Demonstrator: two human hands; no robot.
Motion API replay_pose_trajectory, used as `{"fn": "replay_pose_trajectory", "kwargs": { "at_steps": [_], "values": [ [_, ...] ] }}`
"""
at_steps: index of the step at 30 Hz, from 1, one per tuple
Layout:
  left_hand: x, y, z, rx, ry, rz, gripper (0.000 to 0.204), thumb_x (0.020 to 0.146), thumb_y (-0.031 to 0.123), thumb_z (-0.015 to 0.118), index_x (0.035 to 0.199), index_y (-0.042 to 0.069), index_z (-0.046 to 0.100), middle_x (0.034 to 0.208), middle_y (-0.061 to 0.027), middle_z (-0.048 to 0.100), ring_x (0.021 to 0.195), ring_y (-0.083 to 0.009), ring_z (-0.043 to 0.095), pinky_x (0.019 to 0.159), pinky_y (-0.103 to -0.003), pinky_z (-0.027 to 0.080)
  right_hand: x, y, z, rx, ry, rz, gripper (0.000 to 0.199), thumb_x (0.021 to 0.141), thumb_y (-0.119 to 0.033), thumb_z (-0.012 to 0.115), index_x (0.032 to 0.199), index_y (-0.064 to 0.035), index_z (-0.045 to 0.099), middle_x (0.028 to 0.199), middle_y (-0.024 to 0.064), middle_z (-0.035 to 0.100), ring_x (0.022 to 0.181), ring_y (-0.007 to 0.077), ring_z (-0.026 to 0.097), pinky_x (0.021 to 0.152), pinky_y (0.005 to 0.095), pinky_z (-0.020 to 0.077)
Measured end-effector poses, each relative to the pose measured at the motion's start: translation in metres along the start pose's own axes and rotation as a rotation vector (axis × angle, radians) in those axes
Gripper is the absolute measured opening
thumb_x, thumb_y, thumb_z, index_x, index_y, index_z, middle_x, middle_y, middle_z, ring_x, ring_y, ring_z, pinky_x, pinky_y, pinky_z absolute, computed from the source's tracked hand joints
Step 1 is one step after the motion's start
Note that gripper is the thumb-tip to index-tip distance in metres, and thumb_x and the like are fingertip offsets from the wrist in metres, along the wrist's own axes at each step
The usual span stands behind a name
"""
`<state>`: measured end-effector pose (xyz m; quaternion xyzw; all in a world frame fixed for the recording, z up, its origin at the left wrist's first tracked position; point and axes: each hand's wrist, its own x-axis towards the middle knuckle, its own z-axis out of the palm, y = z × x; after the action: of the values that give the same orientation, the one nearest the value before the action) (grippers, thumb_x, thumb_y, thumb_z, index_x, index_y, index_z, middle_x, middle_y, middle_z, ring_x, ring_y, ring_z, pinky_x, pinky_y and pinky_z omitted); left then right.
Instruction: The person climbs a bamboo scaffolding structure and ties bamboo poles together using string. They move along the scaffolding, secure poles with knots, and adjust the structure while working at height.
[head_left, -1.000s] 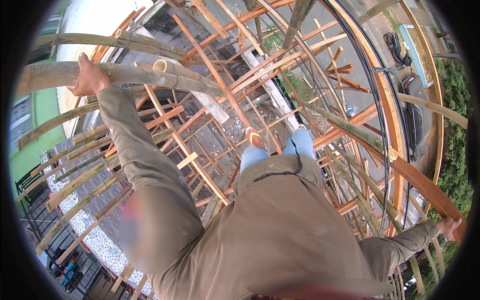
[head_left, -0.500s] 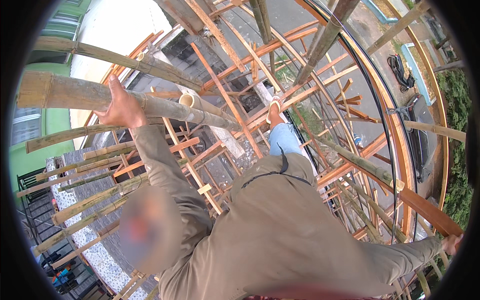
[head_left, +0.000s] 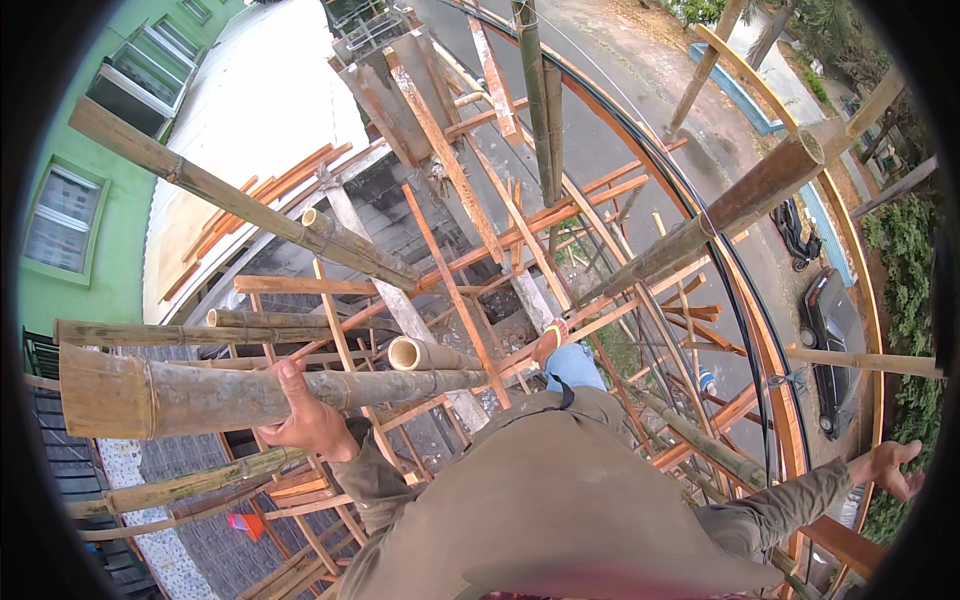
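Observation:
My left hand (head_left: 308, 418) is wrapped round a thick bamboo pole (head_left: 215, 395) on the left, its thumb over the top. The pole's wide cut end points left, and its other end runs in towards my waist. Alongside it lies a shorter hollow bamboo piece (head_left: 435, 355). At the far right my right hand (head_left: 893, 470) is held out in the air with its fingers apart and nothing in it. Below that hand a reddish-brown wooden board (head_left: 845, 545) passes under my forearm. My sandalled foot (head_left: 548, 342) rests on the timber framework.
Crossing bamboo poles and timber battens (head_left: 455, 290) surround me high above the ground. Black cables (head_left: 725, 270) curve past on the right. Another upright bamboo pole (head_left: 730, 205) rises at the right. Below are a road, a dark car (head_left: 832, 350) and a motorcycle (head_left: 797, 235).
My right hand has let go of the reddish-brown board and opened. My left hand keeps its grip on the bamboo pole, which now sits lower in view. The view has tilted up.

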<state>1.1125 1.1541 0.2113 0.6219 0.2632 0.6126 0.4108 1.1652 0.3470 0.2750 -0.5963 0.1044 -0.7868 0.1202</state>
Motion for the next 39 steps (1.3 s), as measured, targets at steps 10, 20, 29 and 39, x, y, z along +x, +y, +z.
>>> {"fn": "replay_pose_trajectory", "kwargs": {
  "at_steps": [10,20,29,39],
  "values": [
    [-0.002,0.000,-0.014,0.077,-0.066,0.043,0.049,0.087,0.017,0.069,0.126,-0.002,0.044,0.097,-0.0156,0.060,0.085,-0.0265,0.064,0.080,-0.042,0.058,-0.141,-0.222,0.279,0.898,-1.340,0.445,0.081,0.098,-0.055,0.044,0.146,0.0103,0.037,0.141,0.0252,0.052,0.133,0.0330,0.050,0.116,0.0454,0.0343],
    [-0.007,0.005,-0.012,0.199,0.103,-0.012,0.066,0.084,0.033,0.067,0.134,-0.001,0.041,0.103,-0.0156,0.062,0.091,-0.0296,0.067,0.086,-0.046,0.058,-0.156,-0.208,0.290,1.266,-1.403,0.800,0.094,0.085,-0.054,0.063,0.146,0.0119,0.034,0.096,0.0098,0.056,0.083,0.0202,0.050,0.085,0.0427,0.0395],
    [0.009,0.020,0.070,0.698,0.506,0.952,0.055,0.083,0.026,0.068,0.127,-0.003,0.050,0.123,-0.0245,0.059,0.117,-0.0368,0.059,0.107,-0.048,0.044,-0.163,-0.214,0.291,1.270,-1.331,0.816,0.086,0.091,-0.049,0.060,0.143,0.0150,0.037,0.081,0.0050,0.051,0.075,0.0167,0.048,0.078,0.0401,0.0406],
    [-0.006,-0.071,0.262,0.247,-0.162,0.436,0.029,0.086,0.006,0.064,0.114,0.003,0.059,0.120,-0.0156,0.063,0.131,-0.0346,0.048,0.114,-0.049,0.034,-0.168,-0.224,0.289,1.238,-1.358,0.802,0.083,0.092,-0.048,0.058,0.141,0.0165,0.038,0.079,0.0042,0.051,0.073,0.0155,0.052,0.074,0.0353,0.0448]
  ]
}}
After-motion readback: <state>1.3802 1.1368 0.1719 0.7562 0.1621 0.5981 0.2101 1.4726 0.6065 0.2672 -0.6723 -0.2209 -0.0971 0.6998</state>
